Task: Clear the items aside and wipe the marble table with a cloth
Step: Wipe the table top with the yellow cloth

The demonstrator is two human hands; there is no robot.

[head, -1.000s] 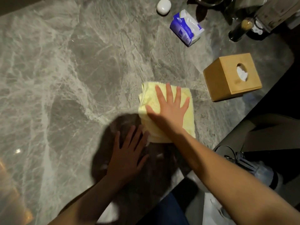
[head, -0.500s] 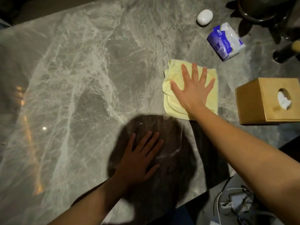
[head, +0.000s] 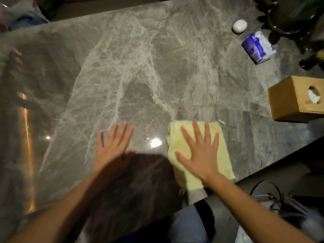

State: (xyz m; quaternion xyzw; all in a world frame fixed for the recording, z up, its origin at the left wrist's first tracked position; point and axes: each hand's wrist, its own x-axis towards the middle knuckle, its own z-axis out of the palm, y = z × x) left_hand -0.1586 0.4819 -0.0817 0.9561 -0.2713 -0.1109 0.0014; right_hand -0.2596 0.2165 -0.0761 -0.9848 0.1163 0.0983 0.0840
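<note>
Grey veined marble table [head: 140,71], glossy | folded yellow cloth [head: 177,137] near edge | right hand [head: 199,155] flat, fingers spread, pressing cloth | left hand [head: 112,146] flat, spread on marble

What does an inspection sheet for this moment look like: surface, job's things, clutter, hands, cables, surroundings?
Surface: marble table, glossy, mostly bare.
Job's things: yellow cloth, folded, flat near the front edge.
Clutter: white case, tissue pack, wooden box, dark bottle, all at the right end.
Hands: left hand flat on bare marble; right hand spread flat on the cloth.
Cables: thin dark loop below the table edge.
Surroundings: dim; bag-like clutter lower right, blurred.
</note>
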